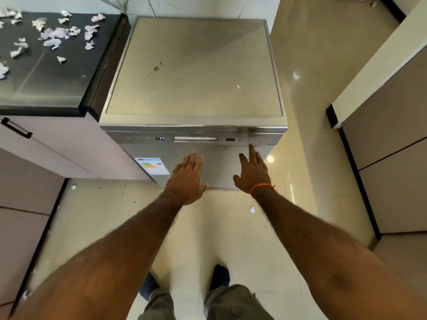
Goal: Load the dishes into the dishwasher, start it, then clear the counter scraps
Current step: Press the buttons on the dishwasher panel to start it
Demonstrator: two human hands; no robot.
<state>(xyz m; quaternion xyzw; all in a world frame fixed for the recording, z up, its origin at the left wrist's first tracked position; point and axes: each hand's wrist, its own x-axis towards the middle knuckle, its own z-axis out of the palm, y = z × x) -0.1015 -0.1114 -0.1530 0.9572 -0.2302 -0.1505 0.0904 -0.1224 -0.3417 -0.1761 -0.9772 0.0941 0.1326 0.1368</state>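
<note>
Glossy cream floor tiles (233, 229) run under a steel dishwasher (194, 72) that stands against a pale marbled wall, its door closed and its flat top bare but for a few smudges. On its front control strip a small display (160, 138) reads 130, beside a recessed handle (195, 139) and a row of buttons (250, 140) (too small to read). The right hand (253, 173) reaches toward those buttons with its fingers (251, 150) straight and apart, the index tip just below the strip; whether it touches is unclear. The left hand (188, 179) hovers in front of the door, fingers straight and close together, holding nothing. An energy label (152, 166) is stuck to the door's lower left. To the left, touching the dishwasher's side, a dark bench (57, 86) carries scattered white paper scraps (55, 36). One more scrap (252, 209) lies on the floor near the right wrist, which wears an orange thread (261, 188).
</note>
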